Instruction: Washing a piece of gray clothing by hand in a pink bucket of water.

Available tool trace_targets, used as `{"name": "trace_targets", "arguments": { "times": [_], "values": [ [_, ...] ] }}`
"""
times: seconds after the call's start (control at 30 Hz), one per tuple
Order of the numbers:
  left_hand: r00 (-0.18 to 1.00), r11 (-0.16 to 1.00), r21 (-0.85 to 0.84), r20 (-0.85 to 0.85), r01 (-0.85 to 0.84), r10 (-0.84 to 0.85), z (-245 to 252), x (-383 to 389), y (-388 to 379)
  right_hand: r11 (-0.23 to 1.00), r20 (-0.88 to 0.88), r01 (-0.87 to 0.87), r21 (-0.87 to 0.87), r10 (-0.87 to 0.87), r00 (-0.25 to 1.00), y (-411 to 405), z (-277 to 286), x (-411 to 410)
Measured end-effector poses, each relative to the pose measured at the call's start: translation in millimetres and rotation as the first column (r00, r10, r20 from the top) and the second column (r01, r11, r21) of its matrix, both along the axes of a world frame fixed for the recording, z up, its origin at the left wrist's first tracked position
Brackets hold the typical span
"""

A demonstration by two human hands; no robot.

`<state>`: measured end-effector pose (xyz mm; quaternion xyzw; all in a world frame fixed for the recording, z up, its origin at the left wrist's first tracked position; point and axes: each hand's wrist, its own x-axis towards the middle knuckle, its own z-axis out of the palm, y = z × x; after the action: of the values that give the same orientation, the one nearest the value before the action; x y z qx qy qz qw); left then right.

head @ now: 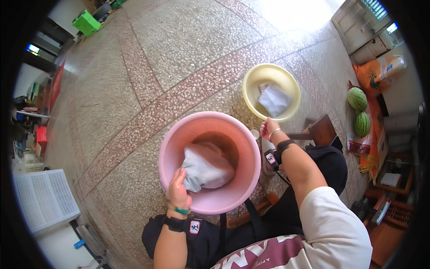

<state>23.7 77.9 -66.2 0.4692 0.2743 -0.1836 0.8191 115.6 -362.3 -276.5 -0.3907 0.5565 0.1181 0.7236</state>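
A pink plastic bucket (210,116) stands before me with brownish water inside. A pale grey-white cloth (205,169) lies bunched in it, partly under the water. At the bucket's near left rim is my left hand (179,188), its straight fingers against the edge of the cloth; whether they grip it is hidden. My right hand (268,129) is beside the near rim of a pale yellow plastic basin (248,89), fingers curled. I cannot tell whether it holds the rim. Inside the basin rests a folded white cloth (275,99) with a beige piece at its upper left.
Right of the basin is a dark wooden stool (322,131). Two watermelons (357,99) lie by an orange printed bag (379,74) near the wall. A white slatted plastic crate (47,198) is at the left, a green box (86,23) far back. The floor is terrazzo.
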Motion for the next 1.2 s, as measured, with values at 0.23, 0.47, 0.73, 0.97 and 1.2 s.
{"name": "trace_targets", "arguments": {
  "times": [0.23,0.47,0.73,0.97,1.2],
  "values": [
    [0.996,0.974,-0.213,0.030,-0.072,0.080,-17,11,-28,0.911,0.539,-0.308,0.273,0.121,0.834,129,234,12],
    [0.999,0.920,-0.391,0.040,0.037,-0.023,9,19,-42,0.413,0.388,-0.398,-0.819,0.910,0.145,256,242,-72],
    [0.989,0.950,-0.277,0.075,0.145,-0.128,32,10,-50,0.250,0.253,-0.050,-0.967,0.965,-0.069,250,227,-86],
    [0.950,0.894,-0.327,0.167,0.305,-0.264,49,28,-31,0.147,0.155,-0.647,-0.748,0.987,0.045,184,219,-6],
    [0.994,0.995,-0.095,0.103,-0.033,0.043,12,34,-16,-0.121,0.013,-0.287,-0.950,0.906,-0.424,175,245,-19]
  ]
}}
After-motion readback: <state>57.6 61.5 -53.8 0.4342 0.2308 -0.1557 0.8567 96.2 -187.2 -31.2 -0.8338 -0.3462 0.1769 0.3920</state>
